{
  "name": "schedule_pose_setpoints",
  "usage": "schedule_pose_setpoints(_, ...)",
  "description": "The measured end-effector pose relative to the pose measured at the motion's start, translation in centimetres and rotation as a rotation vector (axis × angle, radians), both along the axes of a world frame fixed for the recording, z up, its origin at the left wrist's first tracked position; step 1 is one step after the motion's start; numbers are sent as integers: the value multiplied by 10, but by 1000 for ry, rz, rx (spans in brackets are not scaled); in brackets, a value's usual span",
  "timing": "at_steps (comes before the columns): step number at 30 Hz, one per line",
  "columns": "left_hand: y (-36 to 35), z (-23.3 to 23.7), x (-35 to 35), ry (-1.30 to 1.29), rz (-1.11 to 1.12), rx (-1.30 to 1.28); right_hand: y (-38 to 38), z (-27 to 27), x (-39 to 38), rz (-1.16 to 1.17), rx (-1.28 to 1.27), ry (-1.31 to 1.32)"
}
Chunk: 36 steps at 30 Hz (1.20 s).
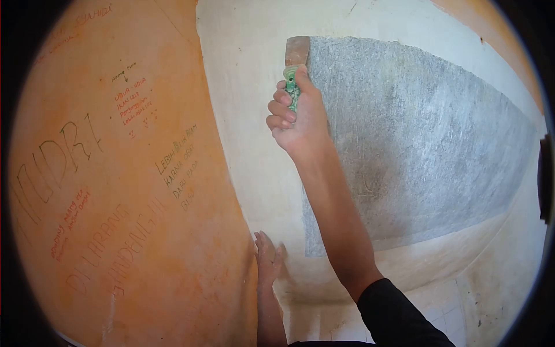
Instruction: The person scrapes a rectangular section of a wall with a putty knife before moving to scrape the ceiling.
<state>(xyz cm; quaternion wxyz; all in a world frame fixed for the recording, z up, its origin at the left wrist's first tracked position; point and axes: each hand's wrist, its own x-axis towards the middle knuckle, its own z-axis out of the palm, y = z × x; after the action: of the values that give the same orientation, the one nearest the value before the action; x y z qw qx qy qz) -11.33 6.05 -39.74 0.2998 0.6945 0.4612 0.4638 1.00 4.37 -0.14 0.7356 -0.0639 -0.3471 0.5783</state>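
Note:
My right hand (300, 113) is wrapped round the green handle of a scraper (297, 52), its flat metal blade pointing up. The blade lies at the upper left edge of a grey, rough patch (422, 139) on the white wall (248, 87). Lower down, my left hand (268, 257) rests with fingers apart against the wall, beside the edge of the orange wall; nothing shows in it.
An orange wall (191, 243) with red and dark handwriting fills the left side. At the right edge is a dark object (545, 179). Pale tiles (445, 318) show at the bottom right, near a stained wall surface.

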Motion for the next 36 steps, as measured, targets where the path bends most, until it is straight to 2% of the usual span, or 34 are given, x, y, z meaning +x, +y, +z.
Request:
schedule_pose_setpoints(4,-7,7,-1,37,29,-43,-2,-10,8,-12,-15,-49)
schedule_pose_setpoints(7,2,-3,-2,12,6,0,-11,-47,15,-48,-51,-76)
schedule_pose_setpoints(9,2,-11,-4,-24,-19,54,-14,-86,27,-26,-56,-76)
schedule_pose_setpoints(11,-5,1,-1,-153,-84,-22,-29,-125,36,21,-124,-23)
schedule_pose_setpoints(13,-11,9,3,-170,-92,-50,-32,-176,56,106,-125,-28)
schedule_pose_setpoints(19,-8,4,15,-182,-81,-78,-34,-327,74,-108,-327,-209)
schedule_pose_setpoints(21,-8,0,15,-162,-66,-45,-41,-358,70,-138,-426,-264)
schedule_pose_setpoints(26,-4,-3,9,-184,-102,-107,-44,-426,54,-249,-408,-338)
schedule_pose_setpoints(30,0,-14,9,-174,-114,-37,-40,-437,44,-352,-408,-319)
schedule_pose_setpoints(36,-1,-9,12,-183,-98,-63,-31,-419,38,-432,-395,-404)
